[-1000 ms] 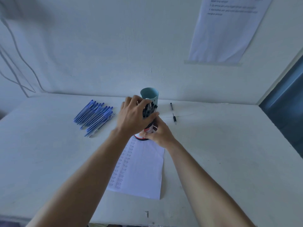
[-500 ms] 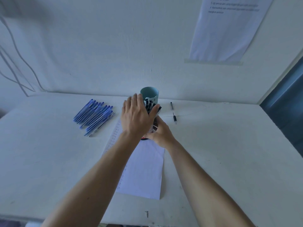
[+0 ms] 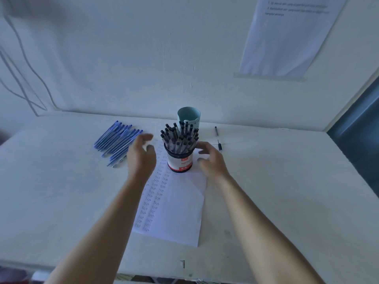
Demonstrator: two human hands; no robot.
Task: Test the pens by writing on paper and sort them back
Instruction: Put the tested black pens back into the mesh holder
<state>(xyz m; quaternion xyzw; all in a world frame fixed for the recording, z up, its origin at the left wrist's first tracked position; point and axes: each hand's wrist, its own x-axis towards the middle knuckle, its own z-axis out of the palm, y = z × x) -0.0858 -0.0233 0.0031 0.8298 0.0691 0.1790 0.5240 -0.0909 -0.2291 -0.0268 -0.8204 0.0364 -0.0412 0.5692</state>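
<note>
Both hands are hovering empty on my feed. The left hand (image 3: 141, 154) and the right hand (image 3: 211, 160) are flanking the pen tub (image 3: 180, 163), fingers loosely spread and gripping nothing. As far as I can tell neither is touching it, though the left is blurring a little.

The tub is standing upright on the far end of the paper (image 3: 178, 208), midway along the bench (image 3: 61, 191) and near its far edge. It is bristling with black pens (image 3: 179, 138), tips down and caps up. A teal cup (image 3: 188, 115) is sitting just behind it, against the wall. Columns of the word "test" are running down the left side of the paper.

A pile of blue pens (image 3: 117, 142) is lying toward the far left corner, well apart from the tub. Two small black pieces (image 3: 220, 147) are lying to the right of the tub, near the far edge.

I'm reading this as the sorting-back step: the black batch is looking finished and the blue pile is waiting. I cannot tell whether the blue ones are tested.

For the next move, I'm thinking the left hand is best placed. It is calling for a reach left to the blue pile and a fingertip pinch on one barrel, without scattering its neighbours.
</note>
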